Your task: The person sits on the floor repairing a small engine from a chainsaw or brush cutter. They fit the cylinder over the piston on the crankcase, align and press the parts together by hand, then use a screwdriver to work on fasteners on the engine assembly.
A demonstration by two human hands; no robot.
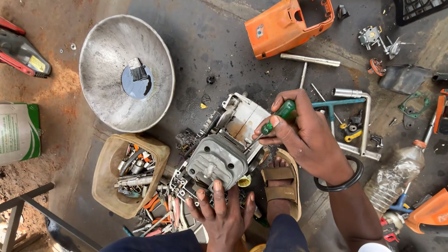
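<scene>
A grey metal engine block with a finned cylinder sits on the dark floor in front of me. My left hand presses against its near side, fingers spread on the cylinder head. A green-handled screwdriver is gripped in my right hand, its shaft angled down-left into the side of the cylinder. A black bracelet circles my right wrist. My sandalled foot rests just right of the engine.
A large metal bowl holding dark liquid and a brush lies at the upper left. A tan tub of tools stands left of the engine. Orange housing, metal tubes, a plastic bottle and small parts lie to the right.
</scene>
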